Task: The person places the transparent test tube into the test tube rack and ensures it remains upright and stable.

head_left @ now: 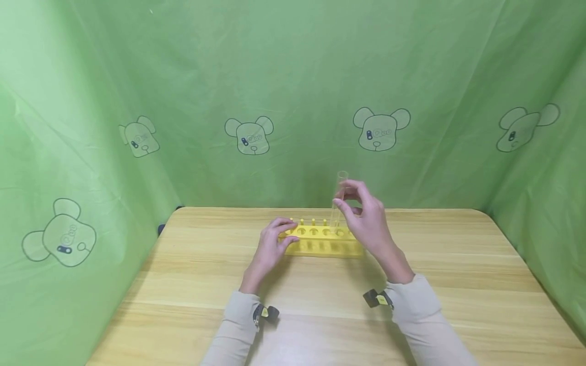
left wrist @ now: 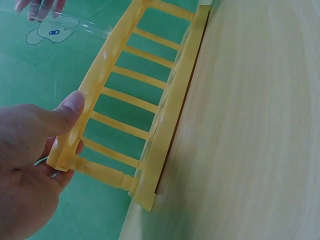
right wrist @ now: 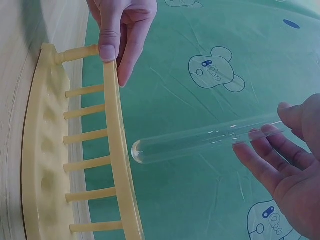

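- Sleeves (head_left: 238, 325): two beige sleeves enter from the near edge, each with a small black and yellow device at the wrist.
- Worktop (head_left: 458, 284): pale wood-grain surface with rounded far corners; bare stretches lie to the left, to the right and in front of the rack.
- Left hand (head_left: 271, 247): its grip is closed on the left end of the rack, thumb on the top rail and fingers curled behind it, as the left wrist view shows.
- Rack (head_left: 326, 240): yellow plastic test tube rack standing mid-worktop, well clear of every edge; a top rail pierced with round holes is joined to the base by slim posts, and a row of short pegs runs along its far side.
- Right hand (head_left: 366, 218): fingertips pinch the upper part of the test tube.
- Test tube (head_left: 339, 201): clear, empty, round-bottomed glass tube, held nearly upright just above a hole toward the right end of the rack; its bottom has not entered the rail.
- Backdrop (head_left: 293, 76): green sheeting printed with bear-head outlines closes the far side and both flanks of the worktop.
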`<state>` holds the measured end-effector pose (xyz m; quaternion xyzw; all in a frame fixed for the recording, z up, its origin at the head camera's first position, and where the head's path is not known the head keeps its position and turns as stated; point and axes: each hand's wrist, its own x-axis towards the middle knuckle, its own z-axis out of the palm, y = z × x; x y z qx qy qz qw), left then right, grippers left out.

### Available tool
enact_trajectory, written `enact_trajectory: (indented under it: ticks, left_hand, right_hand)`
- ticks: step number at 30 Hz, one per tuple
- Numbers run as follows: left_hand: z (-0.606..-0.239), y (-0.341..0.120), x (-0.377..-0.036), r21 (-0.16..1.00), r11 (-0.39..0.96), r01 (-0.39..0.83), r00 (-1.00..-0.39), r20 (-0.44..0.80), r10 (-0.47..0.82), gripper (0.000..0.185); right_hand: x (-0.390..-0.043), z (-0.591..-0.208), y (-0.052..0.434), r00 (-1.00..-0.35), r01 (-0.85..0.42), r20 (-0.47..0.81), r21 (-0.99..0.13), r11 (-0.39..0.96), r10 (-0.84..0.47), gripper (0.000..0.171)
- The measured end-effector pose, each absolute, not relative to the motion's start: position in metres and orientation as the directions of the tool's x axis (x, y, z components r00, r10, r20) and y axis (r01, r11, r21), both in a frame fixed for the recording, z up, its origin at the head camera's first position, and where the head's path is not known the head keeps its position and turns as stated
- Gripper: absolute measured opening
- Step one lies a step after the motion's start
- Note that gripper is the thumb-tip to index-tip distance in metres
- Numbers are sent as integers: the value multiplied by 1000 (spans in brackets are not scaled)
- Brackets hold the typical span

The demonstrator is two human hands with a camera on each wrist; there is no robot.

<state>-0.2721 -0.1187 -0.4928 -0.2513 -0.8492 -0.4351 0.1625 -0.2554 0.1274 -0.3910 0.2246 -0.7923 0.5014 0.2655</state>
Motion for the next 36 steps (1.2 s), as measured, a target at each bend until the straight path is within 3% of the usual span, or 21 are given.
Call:
enact_trajectory:
  ticks: [36]
  left_hand:
    - [-492, -119, -272, 652, 512, 559, -826, 486, 285, 37]
  right_hand:
    - [-258, -395, 117, -767, -623, 633, -699, 351, -103, 39]
